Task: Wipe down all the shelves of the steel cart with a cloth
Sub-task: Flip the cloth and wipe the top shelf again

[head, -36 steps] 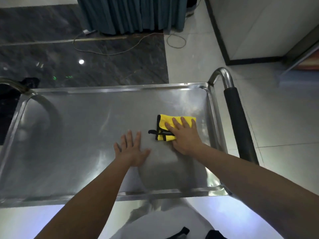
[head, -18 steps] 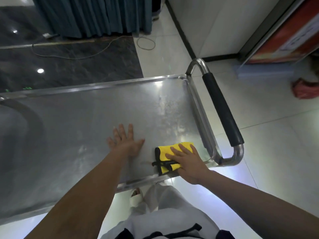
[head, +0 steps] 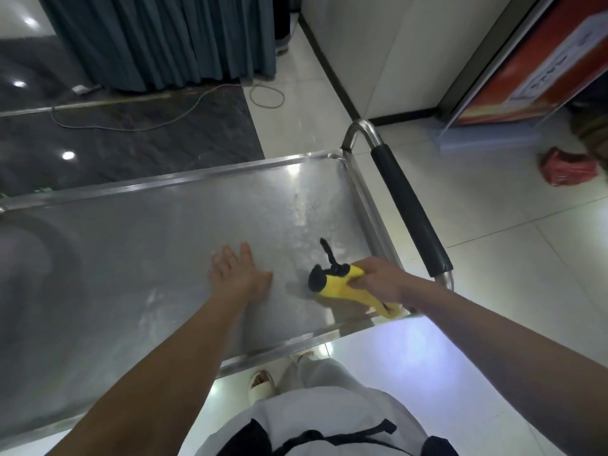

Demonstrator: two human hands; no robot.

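The fingers [head: 357, 280] of the right hand [head: 381, 283] are curled around a yellow cloth [head: 342, 286] and grip it in a bunch. The cloth has a black edge, and a thin black loop [head: 329, 255] sticks up from it. One end of the cloth hangs down and touches the top shelf [head: 131, 258] of the steel cart, close to the near right corner. The other hand, the left hand [head: 238, 274], lies flat on the shelf with its fingers straight and spread. It is just beside the cloth, to the left of it, and does not touch it. The shelf is shiny and grey, with a low raised rim [head: 184, 177] all around. On the right side of the cart is a steel bar with a black handle grip [head: 408, 209] on it. The cart stands on a pale tiled floor [head: 493, 258]. Past the far rim there is a dark stone floor [head: 148, 136] with a thin cable [head: 171, 118] lying on it, and a blue-green curtain [head: 158, 41] hangs behind. A red bag [head: 567, 171] lies on the floor far to the right. The person's pale clothes [head: 329, 406] and one light shoe [head: 261, 386] show at the bottom.
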